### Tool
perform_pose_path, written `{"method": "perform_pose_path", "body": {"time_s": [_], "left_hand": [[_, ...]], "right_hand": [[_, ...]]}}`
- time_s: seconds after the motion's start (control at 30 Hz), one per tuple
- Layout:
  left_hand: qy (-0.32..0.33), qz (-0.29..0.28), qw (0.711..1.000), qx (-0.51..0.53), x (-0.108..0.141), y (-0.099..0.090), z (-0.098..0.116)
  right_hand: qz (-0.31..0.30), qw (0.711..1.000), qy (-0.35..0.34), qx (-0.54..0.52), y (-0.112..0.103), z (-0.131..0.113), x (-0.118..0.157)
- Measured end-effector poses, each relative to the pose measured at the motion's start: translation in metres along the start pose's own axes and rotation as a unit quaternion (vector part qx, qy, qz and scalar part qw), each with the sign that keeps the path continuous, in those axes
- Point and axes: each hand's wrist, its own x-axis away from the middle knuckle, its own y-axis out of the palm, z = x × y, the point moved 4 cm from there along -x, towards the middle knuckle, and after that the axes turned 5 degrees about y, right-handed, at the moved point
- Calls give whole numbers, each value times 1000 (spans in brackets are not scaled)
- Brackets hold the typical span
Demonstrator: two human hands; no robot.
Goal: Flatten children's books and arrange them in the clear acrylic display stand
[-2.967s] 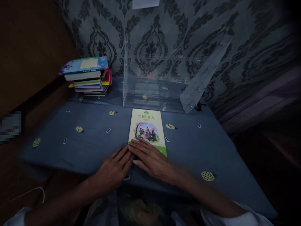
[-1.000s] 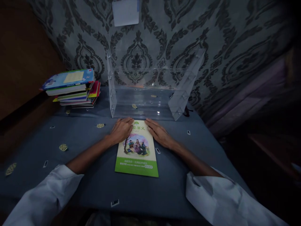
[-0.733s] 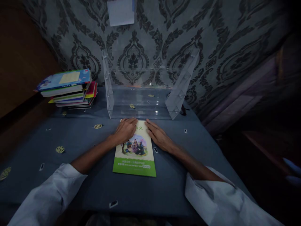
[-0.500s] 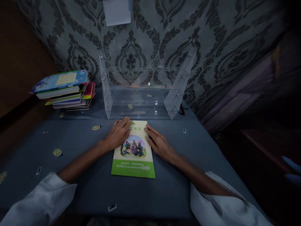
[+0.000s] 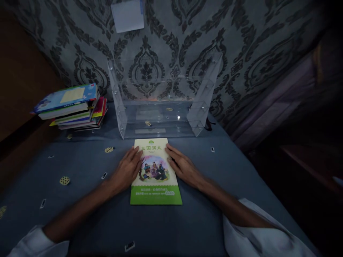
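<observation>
A white and green book (image 5: pixel 156 196) with a picture of seated figures lies flat, cover up, near the middle of the blue table cloth. My left hand (image 5: pixel 129 167) rests along its left edge, fingers stretched out with their tips on the cover. At the upper right edge of the book, my right hand (image 5: pixel 184 166) touches it with fingers extended and apart; neither hand grips it. Just behind the book stands a clear acrylic shelf (image 5: pixel 198 110) with slanted side panels and no books on it.
At the back left is a stack of books (image 5: pixel 72 105), a blue one on top. Patterned wallpaper (image 5: pixel 147 67) rises behind the shelf, with a white card (image 5: pixel 128 17) on it. The cloth-covered table (image 5: pixel 88 214) ends at the right in a slanting edge.
My left hand has moved down and left off the cover's title to the left edge. The book lies straighter, its lower end shifted slightly right. My right hand has barely moved.
</observation>
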Motion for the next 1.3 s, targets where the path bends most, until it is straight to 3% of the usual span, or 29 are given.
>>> {"method": "perform_pose_path", "body": {"time_s": [0.27,0.5,0.67,0.93,1.3], "left_hand": [[33,-41,999,-2,-44,7,-12],[130,-34,989,60,-94,30,7],[181,-49,977,99,-114,44,14],[197,-53,973,107,-114,47,13],[230,-108,965,71,-79,28,43]], "right_hand": [[2,1000,12,15,-1,-10,11],[8,1000,19,13,1,-14,18],[22,1000,14,1,0,-15,18],[25,999,13,-17,-2,-15,17],[15,999,18,-49,-6,-28,42]]}}
